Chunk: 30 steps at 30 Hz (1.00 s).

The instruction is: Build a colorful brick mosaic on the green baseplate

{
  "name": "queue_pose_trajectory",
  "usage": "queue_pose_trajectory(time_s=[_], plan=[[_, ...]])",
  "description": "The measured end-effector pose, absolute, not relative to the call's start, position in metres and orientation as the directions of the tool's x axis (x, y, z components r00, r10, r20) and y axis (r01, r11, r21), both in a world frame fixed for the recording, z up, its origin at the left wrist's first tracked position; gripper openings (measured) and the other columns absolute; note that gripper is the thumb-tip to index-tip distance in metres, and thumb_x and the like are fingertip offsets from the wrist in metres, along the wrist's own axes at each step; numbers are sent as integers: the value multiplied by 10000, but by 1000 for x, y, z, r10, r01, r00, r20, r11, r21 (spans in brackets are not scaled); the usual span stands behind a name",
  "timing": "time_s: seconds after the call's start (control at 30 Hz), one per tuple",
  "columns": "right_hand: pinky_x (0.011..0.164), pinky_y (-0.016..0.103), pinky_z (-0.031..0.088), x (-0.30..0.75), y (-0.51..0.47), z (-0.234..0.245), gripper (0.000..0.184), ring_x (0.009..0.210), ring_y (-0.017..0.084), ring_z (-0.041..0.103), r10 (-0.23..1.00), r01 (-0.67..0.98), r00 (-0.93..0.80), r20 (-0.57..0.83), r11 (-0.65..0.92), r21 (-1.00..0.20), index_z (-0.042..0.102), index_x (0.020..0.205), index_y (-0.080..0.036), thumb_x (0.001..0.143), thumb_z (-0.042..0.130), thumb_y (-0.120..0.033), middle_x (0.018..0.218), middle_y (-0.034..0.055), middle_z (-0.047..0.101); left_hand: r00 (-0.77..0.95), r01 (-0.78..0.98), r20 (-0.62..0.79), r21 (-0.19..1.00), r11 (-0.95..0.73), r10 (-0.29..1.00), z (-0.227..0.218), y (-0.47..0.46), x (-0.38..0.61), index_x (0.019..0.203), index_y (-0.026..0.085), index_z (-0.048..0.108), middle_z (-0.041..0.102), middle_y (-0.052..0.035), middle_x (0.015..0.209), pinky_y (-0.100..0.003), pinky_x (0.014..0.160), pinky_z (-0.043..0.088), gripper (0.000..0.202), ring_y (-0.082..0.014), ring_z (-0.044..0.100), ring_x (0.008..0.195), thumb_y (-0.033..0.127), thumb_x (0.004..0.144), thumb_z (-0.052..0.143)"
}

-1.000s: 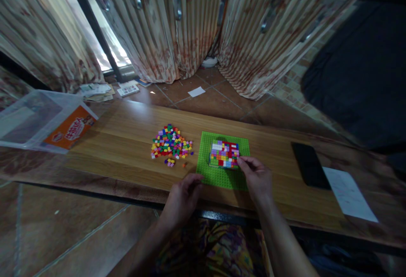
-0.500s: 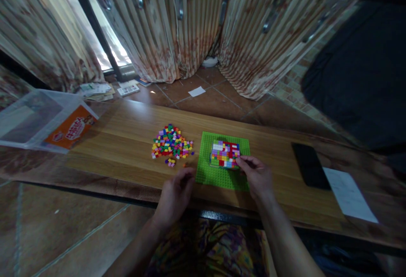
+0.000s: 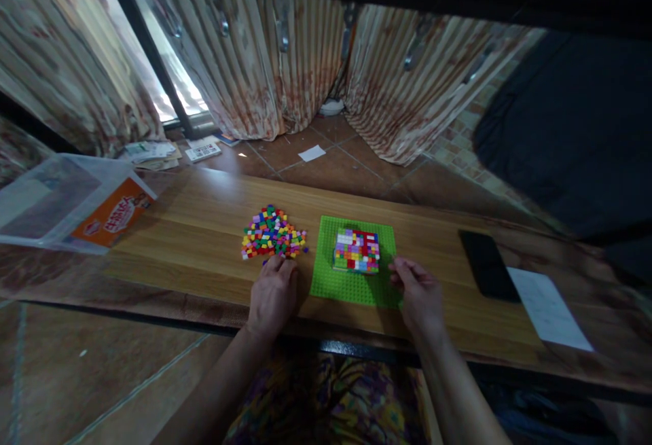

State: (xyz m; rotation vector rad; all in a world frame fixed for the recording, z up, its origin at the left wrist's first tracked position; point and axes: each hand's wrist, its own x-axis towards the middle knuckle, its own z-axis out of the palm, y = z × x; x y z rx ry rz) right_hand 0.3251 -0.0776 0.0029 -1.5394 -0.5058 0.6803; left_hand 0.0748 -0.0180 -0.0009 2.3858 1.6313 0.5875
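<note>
left hand (image 3: 274, 293) has slid to the brick pile's (image 3: 272, 232) near edge, grip unclear; right hand (image 3: 420, 295), released, sits beside the multi-layer block (image 3: 357, 251) on the baseplate (image 3: 351, 285); many bricks remain.

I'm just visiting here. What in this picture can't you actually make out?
All from the head view, the only one:
1. Whether the left hand pinches a piece from the loose bricks: its own back hides the fingertips.
2. Whether the right hand holds anything: its palm faces down.
3. The print on the orange label: too small and blurred.
4. The far side of the brick block: turned away.
</note>
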Motion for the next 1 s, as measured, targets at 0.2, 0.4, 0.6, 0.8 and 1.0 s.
queue_pose_trajectory(time_s=[0.2, 0.4, 0.6, 0.8, 1.0], plan=[[586, 257, 417, 306, -96, 20, 290, 596, 123, 524, 757, 65, 651, -64, -139, -988, 715, 813, -193, 721, 715, -468, 650, -8, 632, 345, 708, 218, 578, -406, 913, 17, -34, 86, 927, 209, 621, 665, -39, 911, -250, 724, 479, 195, -156, 633, 820, 229, 945, 428], [745, 309, 488, 272, -113, 33, 252, 788, 179, 635, 883, 80, 448, -141, -196, -977, 744, 868, -221, 723, 723, -426, 839, 26, 721, 445, 516, 207, 736, -439, 871, 27, -59, 118, 941, 214, 603, 699, -4, 869, -225, 699, 499, 99, -132, 667, 778, 176, 892, 525], [791, 320, 495, 271, -119, 43, 222, 830, 190, 652, 899, 49, 402, -175, -212, -976, 755, 862, -235, 726, 731, -409, 868, 27, 737, 478, 448, 315, 716, -536, 820, 31, -65, 133, 921, 200, 575, 675, 17, 779, -198, 635, 488, 49, -108, 649, 698, 241, 900, 557], [748, 280, 484, 276, -121, 45, 230, 780, 163, 638, 892, -144, 359, -273, -236, -961, 766, 836, -235, 708, 764, -426, 812, 16, 737, 553, 350, 432, 656, -669, 712, 34, -63, 135, 873, 196, 601, 662, 8, 775, -186, 674, 501, 119, -91, 630, 716, 264, 929, 522], [605, 224, 452, 278, -124, 40, 247, 620, 109, 586, 866, -318, 307, -396, -299, -900, 754, 791, -211, 641, 820, -395, 722, 0, 713, 530, 312, 525, 609, -729, 666, 23, -67, 142, 862, 187, 611, 664, 2, 742, -188, 636, 506, 99, -95, 623, 675, 213, 914, 531]])
